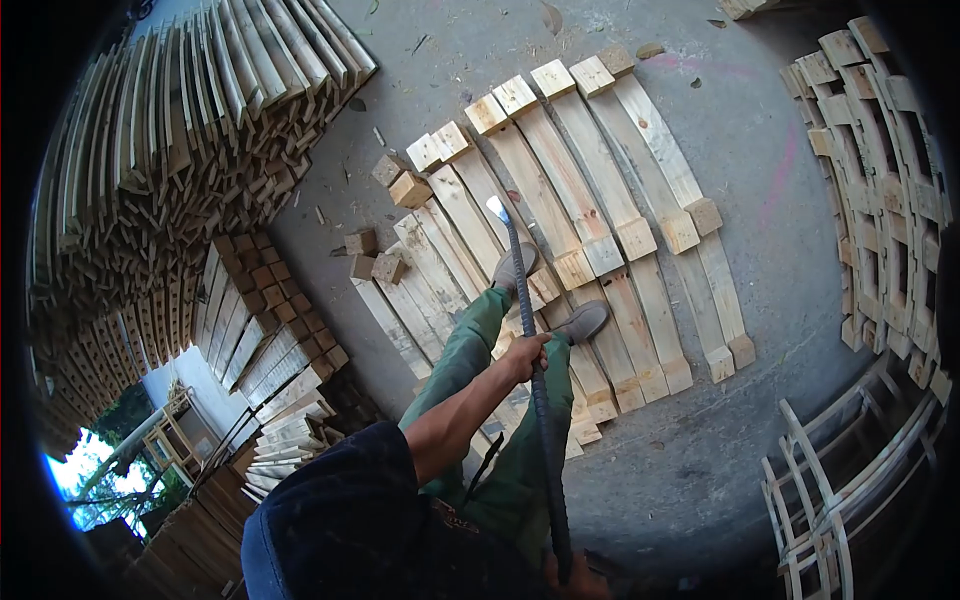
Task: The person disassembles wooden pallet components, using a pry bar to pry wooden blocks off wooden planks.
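My left hand (pixel 526 358) is closed around the middle of a long dark ribbed bar (pixel 543 420). The bar's flat, shiny tip is up near the pallet boards. At the bottom edge, my right hand (pixel 580 580) is wrapped round the bar's lower end, partly in shadow. Under the bar lies a wooden pallet structure (pixel 560 185) of pale boards with blocks at their ends and middles. Both my shoes rest on or between its boards. Loose wooden blocks (pixel 388 267) lie at its left side.
Tall stacks of boards (pixel 190 110) fill the upper left. Stacked blocks (pixel 270 280) stand below them. Finished-looking pallets (pixel 880 190) are piled at the right, with a wooden frame (pixel 830 500) at the lower right. Concrete floor (pixel 770 290) shows between them.
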`<move>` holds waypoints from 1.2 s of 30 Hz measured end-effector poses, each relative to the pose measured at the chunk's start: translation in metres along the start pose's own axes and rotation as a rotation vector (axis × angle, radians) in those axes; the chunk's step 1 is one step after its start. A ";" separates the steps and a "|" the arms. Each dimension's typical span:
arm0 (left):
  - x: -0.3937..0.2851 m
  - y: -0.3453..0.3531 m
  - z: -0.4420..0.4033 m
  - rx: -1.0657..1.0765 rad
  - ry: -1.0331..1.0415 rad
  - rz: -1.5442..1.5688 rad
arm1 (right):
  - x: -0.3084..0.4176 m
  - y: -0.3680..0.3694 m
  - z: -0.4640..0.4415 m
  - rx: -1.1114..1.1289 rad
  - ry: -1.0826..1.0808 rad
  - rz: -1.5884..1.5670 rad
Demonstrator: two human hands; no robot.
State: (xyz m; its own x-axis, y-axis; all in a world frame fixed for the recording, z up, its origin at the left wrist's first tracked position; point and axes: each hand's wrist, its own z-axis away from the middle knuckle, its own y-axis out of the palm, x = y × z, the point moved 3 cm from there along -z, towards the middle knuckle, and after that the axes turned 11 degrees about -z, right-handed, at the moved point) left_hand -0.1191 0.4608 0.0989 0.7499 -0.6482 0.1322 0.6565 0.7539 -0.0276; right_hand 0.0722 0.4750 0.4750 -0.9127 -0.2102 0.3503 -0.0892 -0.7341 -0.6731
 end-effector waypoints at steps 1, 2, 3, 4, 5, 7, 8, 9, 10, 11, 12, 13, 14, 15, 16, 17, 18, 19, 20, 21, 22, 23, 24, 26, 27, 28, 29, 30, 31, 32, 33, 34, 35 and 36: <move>-0.021 -0.013 0.000 -0.001 0.004 0.025 | 0.021 0.010 -0.017 0.019 0.013 -0.008; -0.038 -0.025 -0.001 0.003 0.009 0.051 | 0.040 0.020 -0.036 0.035 0.026 -0.012; -0.046 -0.039 -0.011 0.009 -0.007 0.056 | 0.051 0.027 -0.051 0.048 0.039 -0.006; -0.057 -0.056 -0.029 0.004 -0.021 0.046 | 0.056 0.033 -0.062 0.050 0.051 0.001; -0.078 -0.072 -0.051 -0.001 -0.014 0.030 | 0.056 0.041 -0.070 0.031 0.052 0.004; -0.103 -0.073 -0.059 -0.057 0.060 0.010 | 0.044 0.059 -0.067 -0.061 0.033 0.070; -0.089 -0.071 -0.073 -0.084 0.063 -0.029 | 0.037 0.064 -0.044 -0.021 0.057 0.061; -0.090 -0.064 -0.071 -0.139 0.081 -0.041 | 0.015 0.082 -0.053 -0.012 0.100 -0.024; -0.077 -0.057 -0.064 -0.190 0.084 -0.039 | -0.004 0.092 -0.058 0.012 0.142 -0.095; -0.072 -0.055 -0.066 -0.180 0.075 -0.035 | -0.011 0.098 -0.058 -0.011 0.149 -0.090; -0.077 -0.055 -0.070 -0.169 0.076 0.002 | -0.008 0.096 -0.064 -0.019 0.146 -0.086; -0.073 -0.057 -0.071 -0.166 0.062 0.042 | -0.004 0.090 -0.062 0.002 0.148 -0.105; -0.071 -0.061 -0.070 -0.169 0.057 0.044 | 0.001 0.085 -0.060 0.022 0.150 -0.129; -0.080 -0.063 -0.063 -0.170 0.085 0.020 | 0.008 0.079 -0.059 0.021 0.149 -0.134; -0.087 -0.064 -0.061 -0.168 0.116 -0.007 | 0.017 0.073 -0.058 0.020 0.173 -0.127; -0.091 -0.066 -0.056 -0.169 0.142 -0.049 | 0.025 0.064 -0.058 0.018 0.197 -0.118; -0.092 -0.066 -0.049 -0.167 0.148 -0.054 | 0.041 0.045 -0.061 0.011 0.198 -0.121; -0.093 -0.064 -0.039 -0.164 0.140 -0.098 | 0.065 0.019 -0.067 -0.074 0.039 -0.002; -0.098 -0.066 -0.030 -0.167 0.130 -0.149 | 0.087 0.008 -0.071 -0.157 -0.114 0.111; -0.101 -0.069 -0.021 -0.100 0.092 -0.108 | 0.101 0.014 -0.073 -0.152 -0.103 0.097; -0.109 -0.081 -0.025 -0.112 0.075 -0.118 | 0.109 0.022 -0.069 -0.216 -0.022 0.088; -0.125 -0.094 -0.037 -0.099 0.026 -0.091 | 0.115 0.026 -0.064 -0.281 0.057 0.085; -0.136 -0.100 -0.038 -0.078 -0.017 -0.062 | 0.121 0.028 -0.059 -0.276 0.065 0.085; -0.159 -0.092 -0.046 -0.071 -0.043 -0.082 | 0.115 0.048 -0.074 -0.080 0.092 0.060; -0.147 -0.089 -0.051 -0.106 -0.029 -0.089 | 0.099 0.051 -0.075 -0.072 0.083 0.059; -0.129 -0.087 -0.055 -0.144 -0.025 -0.113 | 0.076 0.060 -0.072 -0.014 0.139 -0.037; -0.115 -0.078 -0.068 -0.211 0.028 -0.113 | 0.051 0.073 -0.074 0.029 0.190 -0.134; -0.099 -0.069 -0.072 -0.233 0.058 -0.091 | 0.023 0.088 -0.071 0.037 0.194 -0.133; -0.082 -0.061 -0.076 -0.249 0.063 -0.088 | -0.007 0.106 -0.067 0.034 0.236 -0.157; -0.069 -0.058 -0.090 -0.261 0.083 -0.088 | -0.027 0.126 -0.064 0.015 0.272 -0.186; -0.062 -0.055 -0.094 -0.322 0.112 -0.133 | -0.043 0.148 -0.058 -0.007 0.256 -0.191; -0.052 -0.054 -0.095 -0.385 0.135 -0.175 | -0.060 0.170 -0.045 0.011 0.247 -0.192; -0.051 -0.058 -0.096 -0.393 0.168 -0.157 | -0.070 0.182 -0.041 0.032 0.238 -0.191; -0.048 -0.069 -0.107 -0.314 0.152 -0.133 | -0.062 0.182 -0.043 0.025 0.234 -0.192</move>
State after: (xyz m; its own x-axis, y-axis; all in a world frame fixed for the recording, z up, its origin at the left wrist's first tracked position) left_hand -0.1920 0.4282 -0.0114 0.6442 -0.7648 0.0073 0.7246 0.6072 -0.3261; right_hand 0.0957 0.3826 0.3026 -0.9476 0.0862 0.3078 -0.2615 -0.7625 -0.5918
